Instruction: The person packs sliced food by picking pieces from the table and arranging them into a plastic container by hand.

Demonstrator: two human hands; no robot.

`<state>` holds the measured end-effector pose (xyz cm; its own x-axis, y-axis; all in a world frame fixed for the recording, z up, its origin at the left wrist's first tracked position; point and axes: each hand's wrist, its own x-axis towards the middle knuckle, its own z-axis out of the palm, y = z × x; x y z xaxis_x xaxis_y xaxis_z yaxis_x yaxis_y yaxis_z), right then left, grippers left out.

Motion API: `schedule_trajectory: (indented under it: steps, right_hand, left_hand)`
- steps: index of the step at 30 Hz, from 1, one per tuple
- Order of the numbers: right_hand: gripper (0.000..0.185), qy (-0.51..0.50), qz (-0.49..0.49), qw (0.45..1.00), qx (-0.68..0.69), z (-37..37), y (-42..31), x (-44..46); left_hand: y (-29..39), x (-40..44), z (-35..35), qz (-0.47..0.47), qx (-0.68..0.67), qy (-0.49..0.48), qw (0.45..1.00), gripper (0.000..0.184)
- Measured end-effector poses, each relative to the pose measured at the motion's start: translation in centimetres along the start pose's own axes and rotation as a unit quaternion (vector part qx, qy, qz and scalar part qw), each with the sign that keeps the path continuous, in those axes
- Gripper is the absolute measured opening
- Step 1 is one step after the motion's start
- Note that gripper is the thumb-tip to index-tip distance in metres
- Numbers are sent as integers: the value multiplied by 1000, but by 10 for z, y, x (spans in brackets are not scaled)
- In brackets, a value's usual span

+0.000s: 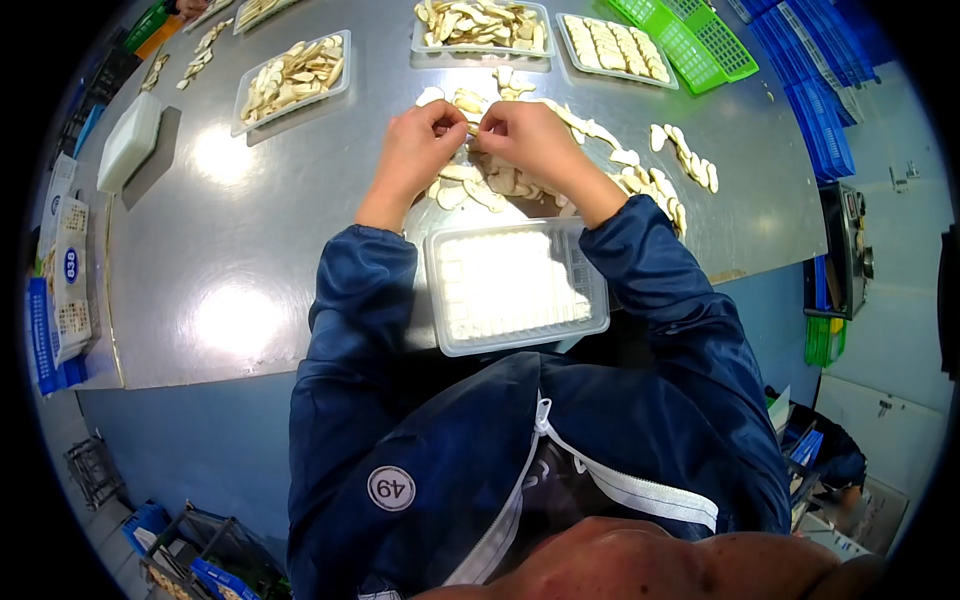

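From the head camera we see a shiny metal table (pixel 200 250), blue crates (pixel 815 50) beyond its right edge. Our left hand (pixel 418 145) and right hand (pixel 532 142) nearly meet, fingers curled above scattered pale slices (pixel 472 188); whether they clamp one, we cannot tell. Glare obscures our nearest tray (pixel 433 290); a left-hand tray (pixel 290 114) holds heaped slices.
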<state>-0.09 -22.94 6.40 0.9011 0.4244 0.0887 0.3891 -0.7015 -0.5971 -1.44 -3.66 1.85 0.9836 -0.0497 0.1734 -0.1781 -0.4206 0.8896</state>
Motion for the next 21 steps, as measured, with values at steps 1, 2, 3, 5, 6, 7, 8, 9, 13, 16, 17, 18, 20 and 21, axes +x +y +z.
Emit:
schedule_trajectory:
  steps: [1,2,3,5,6,7,8,9,13,16,17,18,20,21]
  right_hand:
    - [26,-8,11,999,34,-1,7,2]
    - [27,-16,22,997,67,-2,13,4]
    - [28,-18,30,997,76,-1,17,6]
    - [30,-22,47,994,92,-2,25,11]
    - [32,-49,54,994,81,-7,27,18]
    - [33,-16,47,998,40,-9,32,28]
    - [34,17,41,999,0,-11,38,41]
    - [35,52,35,997,-40,-14,39,48]
    - [34,71,60,964,-249,-5,35,76]
    - [34,33,80,958,-273,-2,39,85]
    - [33,27,83,957,-275,-2,42,87]
    - [36,30,68,968,-239,-3,50,86]
    - [39,9,32,990,-139,-9,71,90]
    - [40,0,14,996,-89,-14,75,89]
  left_hand:
    - [-1,0,0,8,-3,-6,1000,15]
    - [-1,0,0,31,30,-1,999,14]
    - [3,-2,-1,54,62,4,997,14]
    - [5,-2,-3,68,102,20,992,13]
    - [5,-1,-4,59,110,31,992,13]
    - [5,-1,-4,50,119,41,991,12]
    - [3,-1,-5,67,142,77,985,11]
    - [0,0,-7,85,165,111,976,11]
    - [-2,2,-14,139,212,189,949,11]
    - [-11,4,-16,154,206,210,943,12]
    - [-15,3,-16,151,204,207,945,12]
    - [-17,4,-16,149,201,204,947,12]
    - [-18,4,-16,145,198,200,948,13]
    - [-18,5,-17,147,199,199,948,13]
